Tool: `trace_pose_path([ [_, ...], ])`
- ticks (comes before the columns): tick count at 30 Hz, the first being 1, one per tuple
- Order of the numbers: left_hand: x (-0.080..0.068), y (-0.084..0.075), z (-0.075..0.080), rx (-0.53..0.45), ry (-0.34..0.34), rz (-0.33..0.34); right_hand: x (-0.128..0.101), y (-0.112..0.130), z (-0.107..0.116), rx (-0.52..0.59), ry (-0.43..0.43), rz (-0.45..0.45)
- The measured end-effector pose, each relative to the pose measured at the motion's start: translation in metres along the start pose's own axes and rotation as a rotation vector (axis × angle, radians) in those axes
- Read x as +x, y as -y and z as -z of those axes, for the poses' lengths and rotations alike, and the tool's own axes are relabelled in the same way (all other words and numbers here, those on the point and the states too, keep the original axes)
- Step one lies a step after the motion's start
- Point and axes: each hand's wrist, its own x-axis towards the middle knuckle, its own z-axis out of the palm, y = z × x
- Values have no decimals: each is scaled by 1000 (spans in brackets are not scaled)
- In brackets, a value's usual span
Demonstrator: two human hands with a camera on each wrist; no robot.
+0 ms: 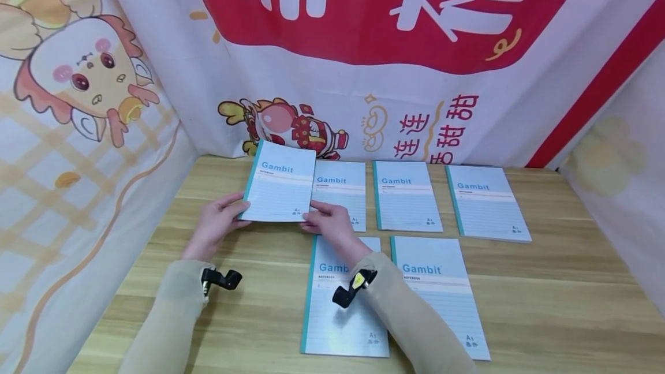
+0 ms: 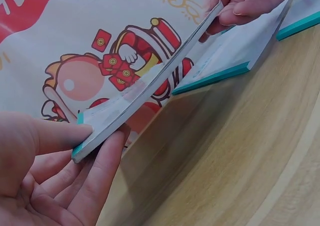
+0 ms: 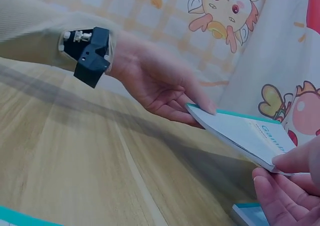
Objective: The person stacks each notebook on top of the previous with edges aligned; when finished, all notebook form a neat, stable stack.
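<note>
Both hands hold a light blue Gambit notebook (image 1: pixel 283 186) above the table's back left, tilted and raised off the wood. My left hand (image 1: pixel 215 221) pinches its lower left corner by the teal spine, thumb on the cover and fingers beneath, as the left wrist view shows. At the lower right corner my right hand (image 1: pixel 332 221) pinches it the same way, thumb on top. A second notebook (image 1: pixel 343 180) lies flat just right of it, partly covered by the held one and the right hand. Under the right forearm lies another notebook (image 1: pixel 343 305).
More matching notebooks lie flat: one in the back row's middle (image 1: pixel 407 195), one at the back right (image 1: pixel 488 204), and one in the front row (image 1: pixel 436 293), partly under the right sleeve. A printed cloth (image 1: pixel 322 85) hangs behind the wooden table (image 1: pixel 561 293).
</note>
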Motion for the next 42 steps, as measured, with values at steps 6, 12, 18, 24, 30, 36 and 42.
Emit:
trace_pose_path([
  [6,-1,0,-3,39,-11,-9,-1,3,7,-123,-32,30],
  [12,0,-2,-7,116,-25,24,-3,9,17,-188,-40,64],
  [18,0,-8,-15,182,9,62,-5,14,28,-242,-60,73],
  [24,3,-13,-24,223,48,74,-4,17,39,-271,-85,79],
  [30,5,-15,-32,308,51,69,-7,22,48,-294,-88,93],
  [36,6,-17,-40,315,48,51,-9,23,55,-319,-105,99],
  [42,8,-17,-49,293,56,21,-14,23,65,-346,-129,109],
])
